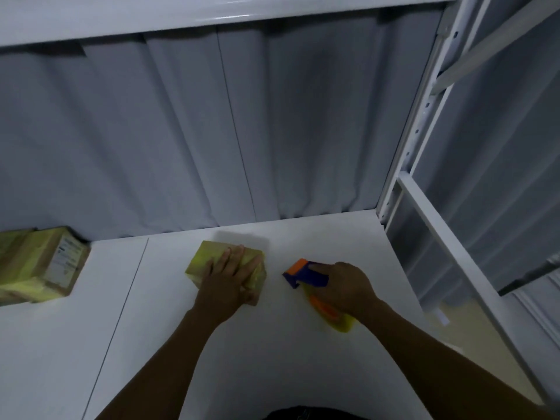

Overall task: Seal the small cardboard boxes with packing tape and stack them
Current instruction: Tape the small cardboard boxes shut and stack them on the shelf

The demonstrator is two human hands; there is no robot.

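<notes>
Pressure comes from the left hand (225, 275), which lies flat on top of the small cardboard box (203, 257) in the lower middle of the frame, fingers straight and slightly spread. Just to the right, apart from the box, the right hand (345, 286) is curled round the handle of the tape dispenser (306, 274), an orange, purple and yellow tool whose purple nose points towards the box. Whether its lower end rests on the white table (272, 344) I cannot tell. Whether tape already crosses the box is hidden under the palm and lost in the dim light.

The step in hand looks like steadying the box for taping. To do it well, the flat hand should bear straight down so the box does not skid on the smooth surface, and shift clear of the flap seam before the dispenser comes across. The tape wants to start over one edge, run along the seam, end over the opposite edge, then be rubbed down firmly.

The stack of boxes (39, 265) sits at the left edge of the frame, against the grey curtain (181, 131), well apart from the hands; the sealed box should land there squarely. A white metal rack (424, 131) stands at the right.
</notes>
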